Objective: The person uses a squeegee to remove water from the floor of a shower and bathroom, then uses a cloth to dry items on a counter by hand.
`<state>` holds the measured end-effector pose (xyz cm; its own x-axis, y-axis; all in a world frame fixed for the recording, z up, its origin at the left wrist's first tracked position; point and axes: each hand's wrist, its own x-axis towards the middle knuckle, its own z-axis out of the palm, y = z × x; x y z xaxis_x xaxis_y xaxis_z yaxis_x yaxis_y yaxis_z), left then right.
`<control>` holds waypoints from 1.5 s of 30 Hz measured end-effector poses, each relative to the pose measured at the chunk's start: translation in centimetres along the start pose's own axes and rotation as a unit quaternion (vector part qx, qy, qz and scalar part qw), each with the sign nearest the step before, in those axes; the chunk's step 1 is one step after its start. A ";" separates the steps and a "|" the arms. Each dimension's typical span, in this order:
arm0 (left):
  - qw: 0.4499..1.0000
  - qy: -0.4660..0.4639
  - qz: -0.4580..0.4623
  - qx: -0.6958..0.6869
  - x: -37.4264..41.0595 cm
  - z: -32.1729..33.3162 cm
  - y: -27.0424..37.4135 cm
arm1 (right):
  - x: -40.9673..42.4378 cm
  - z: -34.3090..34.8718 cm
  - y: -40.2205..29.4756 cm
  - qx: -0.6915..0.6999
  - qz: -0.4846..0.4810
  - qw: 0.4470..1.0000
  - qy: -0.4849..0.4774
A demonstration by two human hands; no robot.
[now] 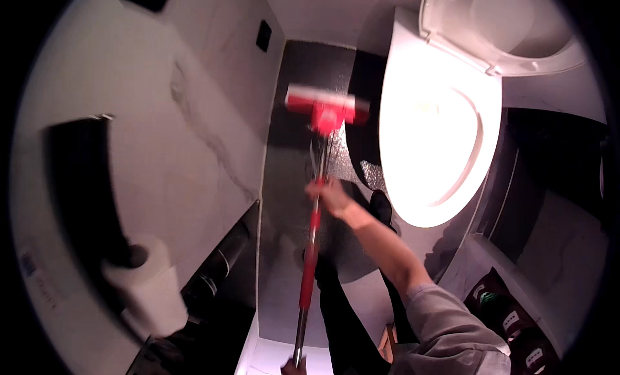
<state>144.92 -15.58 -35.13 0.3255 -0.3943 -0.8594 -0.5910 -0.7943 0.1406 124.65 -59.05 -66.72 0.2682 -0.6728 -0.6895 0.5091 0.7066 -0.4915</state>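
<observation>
A mop with a red and white head (327,106) and a red and metal pole (308,273) stretches across the middle of the view. Its head is over the dark tiled floor, left of the white toilet bowl (436,133), and looks slightly blurred. My right hand (332,196) grips the upper part of the pole near a red collar, the arm reaching in from the lower right. At the bottom edge my left hand (294,367) is closed around the pole's metal end, only partly in view. Metal rods run beside the pole just under the head.
The toilet's raised lid and seat (508,31) lean at the upper right. A toilet paper roll (150,288) hangs on the left wall, below a long black fixture (82,181). Dark packages (511,321) lie at the lower right. My legs stand below the mop head.
</observation>
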 end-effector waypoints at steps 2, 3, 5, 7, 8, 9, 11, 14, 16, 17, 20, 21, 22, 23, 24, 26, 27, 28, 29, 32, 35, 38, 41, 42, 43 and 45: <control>0.994 0.043 0.064 0.076 10.3 1.9 5.4 | 4.7 0.1 -2.6 -0.198 -0.054 0.958 0.202; 0.999 0.016 0.023 0.024 14.0 2.2 9.2 | 5.0 1.6 -4.3 -0.251 -0.089 0.930 0.254; 0.996 -0.001 0.084 -0.023 19.7 3.6 14.8 | 8.8 -2.5 -3.4 -0.459 -0.194 0.769 0.400; 0.996 -0.045 0.065 -0.029 20.5 5.3 14.0 | 9.3 -4.8 -2.4 -0.426 -0.078 0.827 0.360; 0.996 -0.064 0.058 -0.031 20.7 5.8 13.3 | 8.8 -5.6 -0.6 -0.448 -0.120 0.813 0.352; 0.995 -0.084 0.043 -0.014 20.4 5.5 11.7 | 7.9 -7.1 1.9 -0.470 -0.159 0.796 0.347; 0.993 -0.111 0.015 0.022 18.4 3.4 6.2 | 4.1 -7.3 9.4 -0.449 -0.166 0.798 0.367; 0.981 -0.103 -0.006 0.162 10.9 -0.6 -5.5 | -6.4 -3.1 19.8 -0.314 -0.109 0.894 0.301; 0.985 -0.121 0.012 0.119 6.1 -4.2 -10.8 | -12.4 -1.6 25.9 -0.342 0.002 0.888 0.308; 0.980 -0.098 0.042 0.168 4.0 -4.9 -15.5 | -15.2 0.8 25.4 -0.305 0.120 0.905 0.271; 0.941 -0.013 0.015 0.337 1.1 -7.5 -17.1 | -19.7 1.0 29.0 -0.203 0.145 0.940 0.235; 0.924 -0.023 0.003 0.381 0.6 -7.9 -16.8 | -21.1 1.5 28.2 -0.179 0.145 0.942 0.245; 0.925 -0.038 0.002 0.378 -0.1 -8.2 -16.0 | -22.4 1.1 27.8 -0.159 0.149 0.939 0.265; 0.925 -0.053 0.000 0.376 -0.4 -8.3 -15.4 | -23.7 0.4 27.3 -0.138 0.153 0.936 0.285; 0.931 -0.082 -0.021 0.355 0.7 -8.7 -19.9 | -24.9 -0.1 26.2 -0.105 0.160 0.932 0.309; 0.953 -0.089 -0.112 0.266 1.8 -5.6 -19.7 | -27.0 -3.5 23.7 -0.089 0.187 0.916 0.345; 0.959 -0.092 -0.159 0.217 1.6 -3.8 -19.2 | -27.9 -6.0 21.9 -0.083 0.202 0.907 0.362; 0.940 -0.124 -0.005 0.317 0.3 -1.7 -10.2 | -28.2 -8.7 19.4 -0.103 0.174 0.903 0.379; 0.926 -0.139 0.071 0.343 1.0 0.2 -8.0 | -28.9 -11.3 17.2 -0.113 0.153 0.896 0.402; 0.943 -0.111 0.140 0.279 5.4 10.3 -0.3 | -26.0 -25.9 14.0 -0.343 -0.213 0.793 0.456; 0.952 -0.107 0.216 0.190 6.7 20.3 16.7 | -24.2 -31.8 -2.0 -0.352 -0.189 0.794 0.458; 0.939 -0.229 0.252 0.050 4.1 27.8 29.5 | -23.6 -38.4 -10.5 -0.409 -0.160 0.736 0.515; 0.908 -0.284 0.304 0.044 1.2 32.0 30.7 | -26.3 -41.9 -11.5 -0.258 -0.111 0.831 0.480; 0.907 -0.302 0.281 0.080 0.7 31.6 29.5 | -27.6 -42.7 -10.3 -0.221 -0.110 0.847 0.471; 0.915 -0.282 0.272 0.093 0.9 30.9 26.3 | -28.7 -40.5 -6.9 -0.210 -0.123 0.849 0.469; 0.915 -0.280 0.239 0.167 0.7 26.7 18.8 | -32.2 -35.2 1.4 -0.174 -0.116 0.857 0.470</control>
<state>114.34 -18.46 -46.20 -0.4035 -0.2868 -0.8689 -0.7896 -0.3706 0.4890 87.98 -28.65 -63.90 -0.6691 -0.4456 -0.5947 0.1408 0.7098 -0.6902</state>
